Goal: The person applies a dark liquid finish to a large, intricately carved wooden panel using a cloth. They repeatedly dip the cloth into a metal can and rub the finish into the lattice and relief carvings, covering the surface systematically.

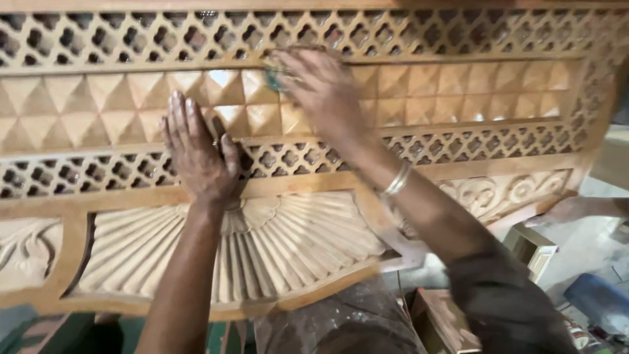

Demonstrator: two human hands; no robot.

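**Bracing and rubbing a carved panel**

You are leaning over a large carved wooden panel (314, 177), which is filling most of the view and lying tilted across it. Your left hand (196, 154) is pressing flat on the lower lattice band (92, 174), fingers straight and close together, holding nothing; in that position it appears to be steadying the panel against the push of the other hand. Your right hand (321, 88) is reaching further up, onto the row of pyramid blocks (118, 105), with its fingers curled down and clamped on a small greenish pad (274, 78), probably an abrasive, though blur is hiding its exact kind. The pad is touching the blocks just under the upper lattice band (393, 33). A metal bangle (397, 178) is riding on your right wrist, above a dark sleeve (504, 301).

The fan carving (282, 242) is lying below your left wrist, with scroll carvings at either side. The block row is running open to right and left of the pad, so there is free room along it; the raised rails above and below are bounding the stroke. The panel's lower edge is overhanging a cluttered floor, where a small wooden box (534, 248) is standing near the right corner.
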